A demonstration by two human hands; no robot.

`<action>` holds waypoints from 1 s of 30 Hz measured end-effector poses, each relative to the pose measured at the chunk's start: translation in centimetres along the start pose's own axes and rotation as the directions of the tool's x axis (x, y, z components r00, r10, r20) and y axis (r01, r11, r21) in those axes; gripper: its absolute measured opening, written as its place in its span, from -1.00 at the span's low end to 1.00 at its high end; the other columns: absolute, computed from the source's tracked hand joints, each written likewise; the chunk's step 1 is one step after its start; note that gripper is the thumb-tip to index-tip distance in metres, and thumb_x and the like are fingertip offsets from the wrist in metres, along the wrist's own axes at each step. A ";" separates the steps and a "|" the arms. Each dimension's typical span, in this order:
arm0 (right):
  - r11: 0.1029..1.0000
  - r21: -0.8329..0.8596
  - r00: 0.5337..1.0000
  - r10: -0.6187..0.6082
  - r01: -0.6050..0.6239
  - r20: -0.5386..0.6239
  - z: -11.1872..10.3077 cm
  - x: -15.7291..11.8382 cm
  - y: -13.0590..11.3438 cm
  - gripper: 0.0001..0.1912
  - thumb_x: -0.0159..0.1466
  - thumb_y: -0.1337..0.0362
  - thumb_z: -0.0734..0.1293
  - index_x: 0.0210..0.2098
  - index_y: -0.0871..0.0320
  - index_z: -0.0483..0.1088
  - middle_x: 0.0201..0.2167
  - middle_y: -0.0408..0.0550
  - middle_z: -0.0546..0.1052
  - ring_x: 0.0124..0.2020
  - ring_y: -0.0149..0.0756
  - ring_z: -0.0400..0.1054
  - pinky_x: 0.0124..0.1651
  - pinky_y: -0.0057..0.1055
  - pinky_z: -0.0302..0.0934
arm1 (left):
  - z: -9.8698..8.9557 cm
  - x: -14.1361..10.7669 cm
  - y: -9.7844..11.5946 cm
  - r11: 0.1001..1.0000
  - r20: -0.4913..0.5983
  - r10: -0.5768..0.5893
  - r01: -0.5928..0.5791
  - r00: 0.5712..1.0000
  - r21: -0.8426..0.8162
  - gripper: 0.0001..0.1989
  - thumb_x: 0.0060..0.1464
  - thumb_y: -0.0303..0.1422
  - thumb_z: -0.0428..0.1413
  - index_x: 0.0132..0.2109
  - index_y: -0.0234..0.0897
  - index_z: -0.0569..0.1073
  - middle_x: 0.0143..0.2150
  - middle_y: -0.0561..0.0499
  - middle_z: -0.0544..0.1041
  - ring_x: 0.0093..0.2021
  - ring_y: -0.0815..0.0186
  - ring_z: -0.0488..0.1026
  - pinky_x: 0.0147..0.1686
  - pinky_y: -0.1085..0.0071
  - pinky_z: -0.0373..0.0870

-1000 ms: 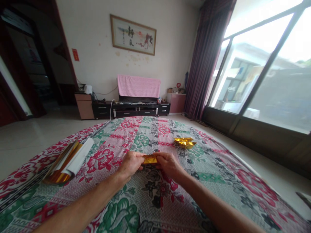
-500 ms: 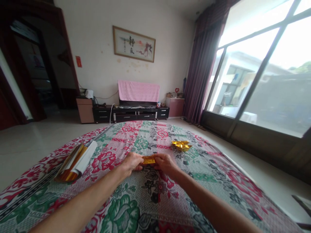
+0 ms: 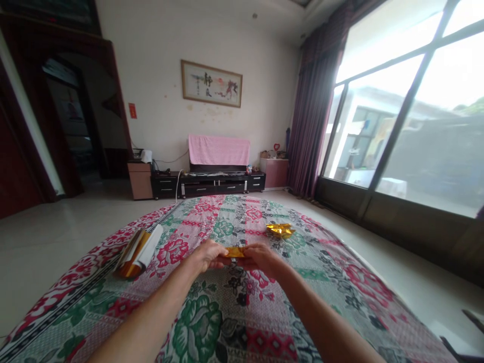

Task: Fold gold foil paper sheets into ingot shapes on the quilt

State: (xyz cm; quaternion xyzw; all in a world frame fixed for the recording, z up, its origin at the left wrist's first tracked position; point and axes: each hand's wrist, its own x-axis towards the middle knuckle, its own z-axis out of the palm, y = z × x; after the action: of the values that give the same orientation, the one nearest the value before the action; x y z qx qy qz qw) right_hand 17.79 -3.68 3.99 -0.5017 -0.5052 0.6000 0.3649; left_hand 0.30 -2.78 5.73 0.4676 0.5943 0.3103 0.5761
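A small strip of gold foil paper [image 3: 235, 252] is stretched between my two hands, above the middle of the patterned cloth. My left hand [image 3: 210, 255] pinches its left end, and my right hand [image 3: 260, 257] pinches the right end. Both hands have their fingers closed, with the fingertips partly hidden behind the foil. Beyond my right hand, folded gold foil shapes [image 3: 280, 231] rest on the cloth. To the left lies a loose roll of gold and white sheets [image 3: 138, 252].
A flowered tablecloth [image 3: 198, 327] covers the round table. Past its far edge stand a low black cabinet [image 3: 215, 187] and a screen under a pink cloth [image 3: 219, 149]. A curtain [image 3: 313, 116] and large windows are at the right, a doorway at the left.
The camera view has tilted up and shifted slightly left, so the room sits lower and further right in view. Both hands still hold the foil strip, which looks a little narrower.
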 end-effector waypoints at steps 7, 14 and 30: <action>0.999 0.032 0.999 0.043 -0.043 0.000 0.4 -0.9 0.4 -0.81 0.15 0.43 0.16 -0.34 0.29 0.40 -0.47 -0.01 0.54 -0.44 -0.35 0.47 -0.44 -0.52 0.33 | 0.3 -1.2 -0.5 0.998 -0.004 0.045 -0.045 0.999 0.039 -0.89 -0.21 -0.47 0.13 -0.42 -0.39 0.49 -0.47 -0.03 0.57 -0.39 0.30 0.53 -0.59 0.58 0.29; 0.997 0.011 0.996 0.078 -0.078 -0.032 0.6 -0.9 0.3 -0.83 0.14 0.43 0.16 -0.42 0.26 0.39 -0.54 -0.06 0.53 -0.48 -0.37 0.47 -0.53 -0.59 0.28 | 0.8 -0.6 -1.3 0.997 -0.036 0.065 -0.063 0.997 0.037 -0.89 -0.19 -0.46 0.09 -0.44 -0.37 0.49 -0.51 -0.01 0.55 -0.42 0.32 0.52 -0.60 0.58 0.28; 0.995 0.010 0.991 0.095 -0.095 -0.090 0.6 -1.3 -0.2 -0.84 0.16 0.43 0.19 -0.46 0.25 0.39 -0.64 -0.10 0.49 -0.50 -0.35 0.46 -0.52 -0.57 0.29 | 1.7 -1.4 -1.0 0.993 -0.094 0.095 -0.088 0.991 0.075 -0.90 -0.13 -0.45 0.07 -0.46 -0.35 0.48 -0.48 -0.02 0.56 -0.35 0.25 0.53 -0.56 0.55 0.28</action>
State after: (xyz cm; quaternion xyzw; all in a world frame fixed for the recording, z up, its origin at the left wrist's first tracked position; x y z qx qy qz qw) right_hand 17.47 -5.01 4.45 -0.5509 -0.4620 0.5946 0.3598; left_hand 1.60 -4.72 5.17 0.4989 0.6102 0.3375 0.5146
